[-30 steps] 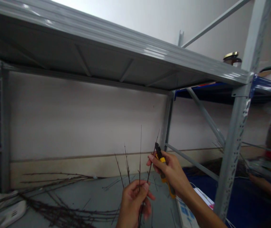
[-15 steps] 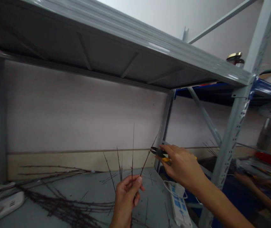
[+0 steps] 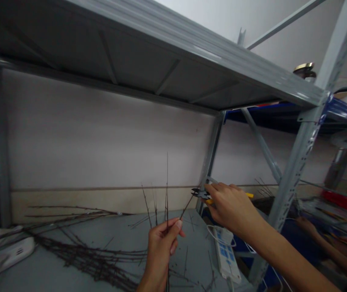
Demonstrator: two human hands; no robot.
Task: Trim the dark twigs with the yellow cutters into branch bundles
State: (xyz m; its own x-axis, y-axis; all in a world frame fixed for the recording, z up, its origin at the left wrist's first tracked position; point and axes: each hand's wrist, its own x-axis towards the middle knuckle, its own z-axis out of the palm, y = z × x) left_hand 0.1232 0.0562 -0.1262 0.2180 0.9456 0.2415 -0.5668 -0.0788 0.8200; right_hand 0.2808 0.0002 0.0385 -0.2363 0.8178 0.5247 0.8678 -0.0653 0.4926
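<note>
While the left hand (image 3: pixel 160 248) pinches a branching twig (image 3: pixel 166 194) upright, the right hand (image 3: pixel 230 205) grips yellow-handled cutters (image 3: pixel 204 194) — blades at a side shoot; fingers closed around the handles.

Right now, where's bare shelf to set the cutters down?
Bare grey shelf lies along the back, between the twig pile and the wall, left of the left hand. Crowded: the twig pile front left; scattered bits and the power strip below the right hand.
</note>
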